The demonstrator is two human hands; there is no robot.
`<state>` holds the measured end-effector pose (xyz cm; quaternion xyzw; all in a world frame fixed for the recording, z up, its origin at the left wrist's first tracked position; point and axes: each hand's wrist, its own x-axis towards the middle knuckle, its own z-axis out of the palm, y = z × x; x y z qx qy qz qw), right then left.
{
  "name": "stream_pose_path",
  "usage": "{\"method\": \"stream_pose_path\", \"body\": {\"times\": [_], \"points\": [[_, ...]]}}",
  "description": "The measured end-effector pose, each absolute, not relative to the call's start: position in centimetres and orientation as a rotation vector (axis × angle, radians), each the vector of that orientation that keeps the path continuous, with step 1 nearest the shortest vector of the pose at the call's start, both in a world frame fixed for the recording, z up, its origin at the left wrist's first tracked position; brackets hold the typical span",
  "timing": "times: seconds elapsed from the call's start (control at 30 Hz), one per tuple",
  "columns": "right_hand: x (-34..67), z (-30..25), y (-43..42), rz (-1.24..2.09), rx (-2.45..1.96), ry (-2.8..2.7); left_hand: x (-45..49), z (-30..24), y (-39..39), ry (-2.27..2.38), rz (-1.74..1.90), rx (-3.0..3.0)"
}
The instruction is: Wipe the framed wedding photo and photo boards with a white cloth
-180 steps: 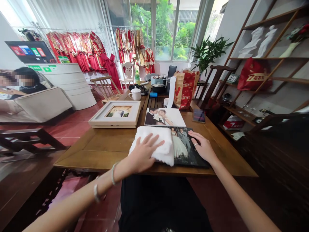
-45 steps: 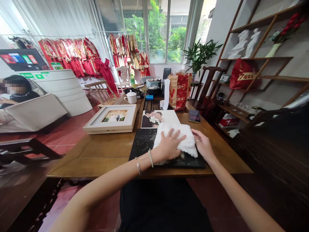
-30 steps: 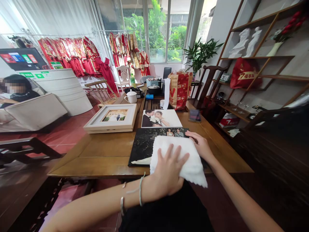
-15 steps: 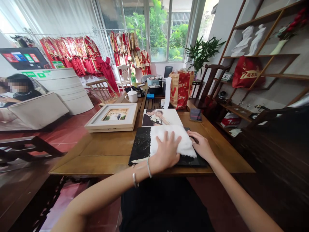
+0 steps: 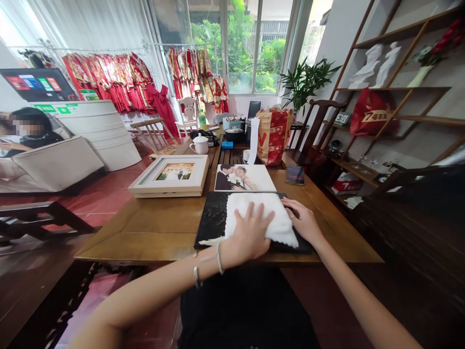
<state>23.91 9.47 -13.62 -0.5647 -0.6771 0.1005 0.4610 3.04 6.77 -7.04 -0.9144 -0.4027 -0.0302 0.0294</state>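
Observation:
My left hand [image 5: 252,230] lies flat with spread fingers on a white fluffy cloth [image 5: 261,206], pressing it onto a black board [image 5: 211,218]. Pale specks show on the board's left part, and a thin cream strip [image 5: 212,241] lies near its front left corner. At the board's right edge, my right hand [image 5: 303,220] grips it, fingers over the rim; their undersides are hidden. Just behind the board is a photo print [image 5: 259,178] of a couple. A light wooden picture frame [image 5: 170,175] with a small photo lies to the left.
On the wooden table [image 5: 156,242] stand a lidded white mug [image 5: 199,144], a red and tan paper bag [image 5: 274,135] and a small dark object [image 5: 294,174] at right. Chairs stand around. A shelf [image 5: 392,89] rises at right. Another person [image 5: 31,131] sits far left.
My left hand and the white cloth have slid slightly toward me across the black board. My right hand stays at the board's right edge.

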Motion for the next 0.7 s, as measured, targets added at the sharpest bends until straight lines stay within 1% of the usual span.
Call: {"method": "stream_pose_path", "body": {"times": [0.13,0.23,0.33,0.43,0.57,0.7], "points": [[24.1,-13.8,9.1,0.222,-1.395,-1.672,3.8,-6.8,10.3,-1.309,-0.102,-2.747],[24.1,-13.9,9.1,0.210,-1.397,-1.682,3.8,-6.7,11.1,-1.325,-0.094,-2.739],[24.0,-13.9,9.3,0.211,-1.399,-1.675,3.4,-6.8,9.5,-1.309,-0.067,-2.784],[23.9,-13.9,9.7,0.211,-1.394,-1.673,2.3,-7.0,6.0,-1.251,-0.052,-2.875],[23.8,-14.0,10.5,0.229,-1.386,-1.680,0.3,-7.3,2.0,-1.039,-0.014,-3.054],[23.8,-14.2,10.8,0.238,-1.387,-1.683,-0.5,-7.2,2.5,-0.946,0.030,-3.094]]}}
